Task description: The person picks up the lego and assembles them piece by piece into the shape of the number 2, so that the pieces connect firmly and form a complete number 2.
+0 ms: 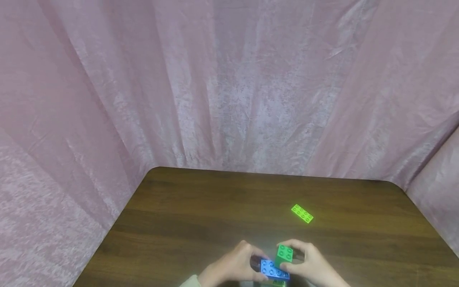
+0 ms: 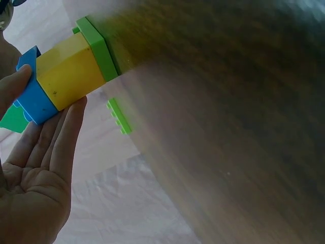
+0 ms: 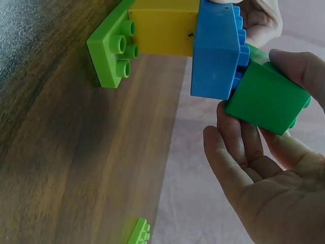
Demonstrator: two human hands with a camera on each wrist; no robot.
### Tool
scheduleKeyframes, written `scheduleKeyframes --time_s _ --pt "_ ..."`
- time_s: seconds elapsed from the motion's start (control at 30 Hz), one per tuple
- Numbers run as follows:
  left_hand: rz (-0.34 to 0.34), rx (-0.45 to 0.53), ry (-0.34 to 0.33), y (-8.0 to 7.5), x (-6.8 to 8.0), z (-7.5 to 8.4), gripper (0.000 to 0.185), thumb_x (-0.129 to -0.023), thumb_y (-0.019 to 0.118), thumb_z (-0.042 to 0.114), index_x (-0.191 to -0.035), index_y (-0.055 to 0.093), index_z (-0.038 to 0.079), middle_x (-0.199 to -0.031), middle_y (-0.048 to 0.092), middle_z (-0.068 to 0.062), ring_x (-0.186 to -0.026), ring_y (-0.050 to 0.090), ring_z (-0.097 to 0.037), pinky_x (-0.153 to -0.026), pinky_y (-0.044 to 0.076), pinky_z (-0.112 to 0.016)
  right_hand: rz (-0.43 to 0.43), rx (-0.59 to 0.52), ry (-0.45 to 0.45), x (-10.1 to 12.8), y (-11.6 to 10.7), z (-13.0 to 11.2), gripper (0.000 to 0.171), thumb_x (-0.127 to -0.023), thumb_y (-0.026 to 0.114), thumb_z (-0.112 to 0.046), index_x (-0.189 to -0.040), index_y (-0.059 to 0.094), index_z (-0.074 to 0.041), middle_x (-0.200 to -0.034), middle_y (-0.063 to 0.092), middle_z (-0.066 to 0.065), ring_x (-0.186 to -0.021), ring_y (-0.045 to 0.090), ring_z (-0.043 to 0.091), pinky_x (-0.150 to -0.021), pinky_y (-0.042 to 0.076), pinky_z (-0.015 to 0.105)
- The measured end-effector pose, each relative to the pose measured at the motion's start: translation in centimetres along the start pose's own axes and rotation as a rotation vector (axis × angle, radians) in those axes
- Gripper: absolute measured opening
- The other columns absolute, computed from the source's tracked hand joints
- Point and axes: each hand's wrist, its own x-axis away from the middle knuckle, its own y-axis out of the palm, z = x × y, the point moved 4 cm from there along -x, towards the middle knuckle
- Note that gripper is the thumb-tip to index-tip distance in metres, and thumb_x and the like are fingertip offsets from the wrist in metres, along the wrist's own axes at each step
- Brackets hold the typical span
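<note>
A stack of toy building bricks stands at the table's near edge: a light green plate (image 3: 107,51) at the bottom, a yellow brick (image 2: 71,71) on it, and a blue brick (image 1: 269,269) on top. My left hand (image 1: 234,264) pinches the blue brick between thumb and fingers, the fingers reaching down beside the yellow one. My right hand (image 1: 308,261) grips a green brick (image 3: 269,96) between thumb and fingers. The green brick sits tilted against the blue brick's studs in the right wrist view, over its right half in the head view.
Farther back on the brown wooden table (image 1: 201,207) lies a second light green plate (image 1: 302,213), studs up, to the right of the stack. Pink curtains (image 1: 236,87) hang around the table's far and side edges.
</note>
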Motion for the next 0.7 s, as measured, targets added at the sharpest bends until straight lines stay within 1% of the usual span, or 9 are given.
scheduleKeyframes --time_s 0.1,0.2,0.27,0.47,0.6,0.7 --pt "0.006 -0.016 0.019 -0.04 0.04 0.04 0.032 -0.078 0.08 0.014 -0.108 0.072 0.005 -0.091 0.076 -0.001 -0.074 0.062 0.009 -0.067 0.052 -0.006 0.018 0.064 -0.007 0.08 0.01 -0.06 0.043 -0.084 0.072 -0.013 -0.121 0.059 0.007 -0.1 0.069 0.007 -0.091 0.059 -0.003 -0.077 0.052 0.018" --pt "0.018 -0.052 0.051 -0.03 0.07 0.12 0.032 -0.077 0.08 0.014 -0.107 0.072 0.005 -0.09 0.076 -0.001 -0.074 0.062 0.009 -0.066 0.051 -0.005 0.028 0.111 -0.015 0.2 0.05 -0.05 0.043 -0.084 0.073 -0.014 -0.12 0.06 0.004 -0.104 0.069 0.009 -0.094 0.056 -0.005 -0.08 0.049 0.016" --pt "0.022 -0.06 0.06 -0.01 0.08 0.13 0.032 -0.077 0.08 0.014 -0.107 0.073 0.005 -0.09 0.076 -0.001 -0.073 0.062 0.01 -0.065 0.051 -0.004 0.03 0.122 -0.026 0.29 0.08 0.0 0.042 -0.083 0.073 -0.014 -0.121 0.06 0.003 -0.106 0.068 0.01 -0.095 0.056 -0.005 -0.08 0.049 0.017" --pt "0.02 -0.046 0.046 0.02 0.04 0.1 0.031 -0.077 0.081 0.013 -0.106 0.073 0.005 -0.089 0.076 0.0 -0.074 0.062 0.009 -0.066 0.051 -0.005 0.05 0.187 -0.091 0.51 0.11 -0.01 0.04 -0.082 0.074 -0.012 -0.118 0.062 0.0 -0.105 0.069 0.008 -0.095 0.054 -0.007 -0.078 0.049 0.016" --pt "0.022 -0.041 0.031 0.0 -0.02 0.07 0.032 -0.076 0.081 0.014 -0.106 0.073 0.005 -0.089 0.076 0.0 -0.074 0.063 0.009 -0.066 0.051 -0.005 0.05 0.196 -0.115 0.59 0.12 -0.04 0.038 -0.082 0.073 -0.011 -0.117 0.063 -0.001 -0.104 0.069 0.006 -0.095 0.052 -0.007 -0.077 0.049 0.017" --pt "0.021 -0.034 0.028 -0.01 0.0 0.1 0.032 -0.076 0.081 0.013 -0.106 0.073 0.005 -0.089 0.076 0.0 -0.074 0.062 0.01 -0.066 0.052 -0.005 0.032 0.198 -0.127 0.63 0.17 0.0 0.037 -0.083 0.072 -0.011 -0.117 0.062 -0.001 -0.104 0.068 0.007 -0.096 0.052 -0.007 -0.077 0.048 0.017"
